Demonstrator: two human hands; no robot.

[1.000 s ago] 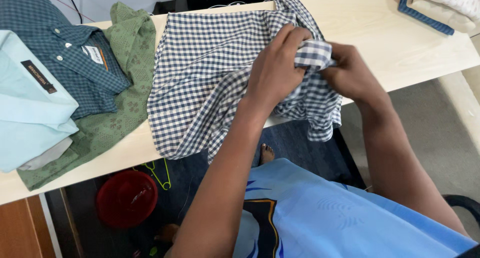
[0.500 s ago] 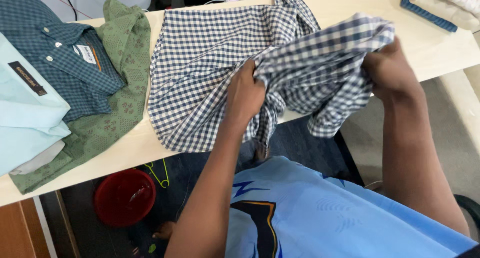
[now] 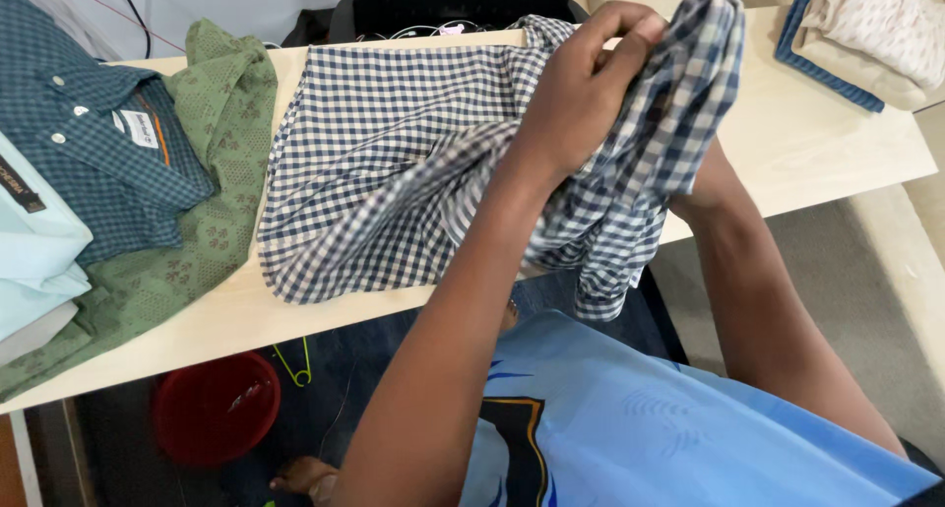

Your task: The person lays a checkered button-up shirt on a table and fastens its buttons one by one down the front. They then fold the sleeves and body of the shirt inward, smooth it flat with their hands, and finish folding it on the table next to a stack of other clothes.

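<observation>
A blue-and-white checked shirt lies partly spread on the pale wooden table, its right part lifted off the top. My left hand grips a bunch of that raised cloth near its top. My right hand is hidden inside or behind the lifted fabric; only its wrist and forearm show, so its grip on the shirt is not directly visible.
Folded shirts lie at the left: a dark teal checked one, a green patterned one, a light blue one. More folded cloth sits at the far right. A red bowl stands on the floor under the table.
My left hand has risen from the shirt's middle to grip the raised cloth near its top. The right hand has slipped behind the fabric. The lifted part now hangs bunched rather than stretched wide.
</observation>
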